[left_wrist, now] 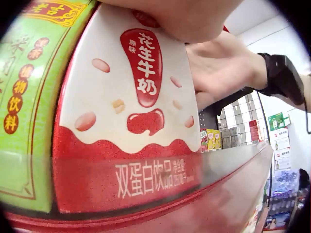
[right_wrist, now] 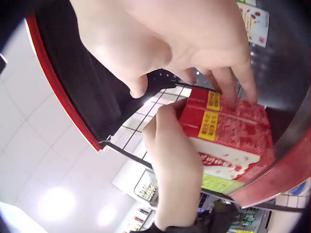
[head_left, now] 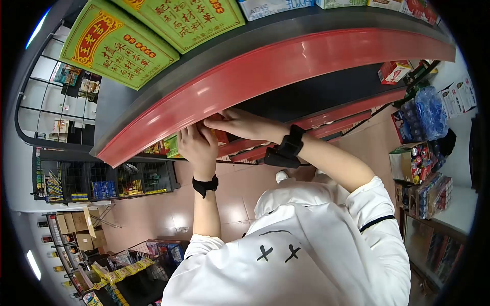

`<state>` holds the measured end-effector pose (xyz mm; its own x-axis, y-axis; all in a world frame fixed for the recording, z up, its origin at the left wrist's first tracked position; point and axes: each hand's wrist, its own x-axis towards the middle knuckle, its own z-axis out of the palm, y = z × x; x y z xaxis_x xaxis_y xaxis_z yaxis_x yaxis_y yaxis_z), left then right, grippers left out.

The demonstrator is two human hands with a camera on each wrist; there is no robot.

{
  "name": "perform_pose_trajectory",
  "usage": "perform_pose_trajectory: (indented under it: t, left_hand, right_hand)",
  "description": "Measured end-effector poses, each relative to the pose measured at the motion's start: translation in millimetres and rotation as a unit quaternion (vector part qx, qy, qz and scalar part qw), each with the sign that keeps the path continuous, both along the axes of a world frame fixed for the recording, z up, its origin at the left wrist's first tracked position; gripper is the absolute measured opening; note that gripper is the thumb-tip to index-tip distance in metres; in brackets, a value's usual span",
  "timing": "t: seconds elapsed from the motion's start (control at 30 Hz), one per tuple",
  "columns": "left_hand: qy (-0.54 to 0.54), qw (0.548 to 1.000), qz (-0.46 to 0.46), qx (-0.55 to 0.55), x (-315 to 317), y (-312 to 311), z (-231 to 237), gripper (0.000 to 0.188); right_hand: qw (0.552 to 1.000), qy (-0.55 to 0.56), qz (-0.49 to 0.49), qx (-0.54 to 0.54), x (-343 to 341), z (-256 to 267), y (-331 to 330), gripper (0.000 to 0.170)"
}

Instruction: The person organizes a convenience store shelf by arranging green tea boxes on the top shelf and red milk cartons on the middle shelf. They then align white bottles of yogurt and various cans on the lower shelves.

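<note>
- The milk box is standing upright at the shelf edge, its long axis running up and down.
- The left hand is gripping the milk box from above, fingers bending over its top; this hand is the nearer to that end.
- The right hand is grasping nothing: its fingers are stretching nearly straight, their tips touching the milk box's right side, the thumb standing apart. From this hand, the milk box is lying toward the left hand.
- A green box is standing just beside the milk box, on its left.
- The upper shelf is jutting out above the milk box, its smooth red front catching light.
- The milk box is showing flat, printed faces and straight edges, white over a wavy red base; a seam is running along its red side, past two yellow stickers.
- A see-through strip is covering the milk box's lower front.
</note>
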<state>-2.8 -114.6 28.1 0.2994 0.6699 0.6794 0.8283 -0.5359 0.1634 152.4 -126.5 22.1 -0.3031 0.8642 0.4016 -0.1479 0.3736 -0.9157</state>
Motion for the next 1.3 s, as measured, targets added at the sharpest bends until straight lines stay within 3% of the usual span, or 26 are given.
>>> perform_pose_trajectory:
  t: [0.07, 0.17, 0.2, 0.33, 0.47, 0.53, 0.57, 0.6, 0.67, 0.7, 0.73, 0.83, 0.87, 0.93, 0.97, 1.07, 1.1, 1.13, 1.2, 1.23, 1.27, 1.3]
  left_hand:
    - [-0.005, 1.0, -0.009, 0.002, 0, 1, 0, 0.035]
    - [0.004, 1.0, 0.003, 0.028, -3, 2, -6, 0.038]
    - [0.008, 0.999, -0.002, 0.038, -4, 5, -9, 0.039]
    - [0.013, 0.999, 0.009, 0.035, -7, 5, -11, 0.037]
    - [0.057, 0.995, 0.079, -0.036, 26, -9, 8, 0.036]
    - [0.038, 0.995, 0.071, 0.059, 60, -19, 10, 0.041]
    - [0.03, 0.999, 0.018, 0.038, 81, -26, 9, 0.045]
    - [0.022, 0.999, -0.039, -0.002, 112, -36, 9, 0.046]
    - [0.049, 0.986, -0.153, -0.049, 180, -60, 4, 0.047]
    - [0.047, 0.967, -0.236, -0.085, 213, -73, 3, 0.048]
    - [0.064, 0.946, -0.293, -0.122, 243, -82, -3, 0.053]
    - [0.036, 0.901, -0.39, -0.184, 314, -102, -3, 0.059]
    - [0.035, 0.893, -0.408, -0.186, 333, -103, -2, 0.062]
    - [0.025, 0.891, -0.412, -0.189, 363, -101, 3, 0.064]
    - [0.012, 0.885, -0.424, -0.194, 374, -101, 5, 0.066]
    - [0.002, 0.87, -0.414, -0.266, 399, -100, 10, 0.065]
    - [-0.016, 0.867, -0.412, -0.279, 407, -101, 7, 0.06]
    - [-0.019, 0.871, -0.404, -0.278, 412, -102, 1, 0.06]
    - [-0.153, 0.801, -0.435, -0.382, 419, -102, -10, 0.054]
    - [-0.147, 0.82, -0.434, -0.343, 419, -102, -14, 0.05]
    - [-0.142, 0.846, -0.422, -0.294, 418, -105, -12, 0.049]
    - [-0.124, 0.856, -0.418, -0.278, 416, -105, -13, 0.049]
  right_hand:
    - [0.99, -0.1, -0.065, -0.072, 17, -26, -19, 0.057]
    - [0.969, -0.155, -0.121, -0.149, 71, -15, -68, 0.053]
    - [0.964, -0.163, -0.14, -0.16, 94, -18, -80, 0.053]
    - [0.929, -0.08, -0.338, -0.125, 188, -21, -127, 0.025]
    - [0.826, -0.065, -0.554, -0.077, 272, -17, -175, 0.025]
    - [0.776, -0.071, -0.623, -0.071, 306, -16, -190, 0.027]
    - [0.783, -0.067, -0.614, -0.081, 319, -10, -196, 0.037]
    - [0.784, -0.063, -0.613, -0.08, 328, -9, -196, 0.037]
    - [0.718, -0.219, -0.661, 0.008, 346, -8, -191, 0.054]
    - [0.73, -0.221, -0.647, 0.007, 355, -8, -187, 0.072]
    - [0.737, -0.22, -0.639, 0.007, 362, -8, -183, 0.072]
    - [0.652, -0.366, -0.664, 0.011, 384, -12, -171, 0.084]
    - [0.659, -0.364, -0.658, 0.016, 394, -16, -168, 0.084]
    - [0.717, -0.375, -0.587, 0.012, 411, -25, -164, 0.085]
    - [0.781, -0.318, -0.533, 0.064, 420, -24, -162, 0.085]
    - [0.791, -0.314, -0.524, -0.02, 414, -7, -168, 0.082]
    - [0.766, -0.336, -0.547, -0.03, 408, -8, -167, 0.084]
    - [0.772, -0.336, -0.539, -0.026, 402, -9, -171, 0.084]
    - [0.725, -0.386, -0.571, 0.002, 389, -12, -177, 0.086]
    - [0.711, -0.429, -0.556, 0.019, 390, -18, -182, 0.087]
    - [0.758, -0.371, -0.537, 0.008, 386, -11, -189, 0.082]
    - [0.774, -0.35, -0.528, -0.008, 387, -14, -191, 0.078]
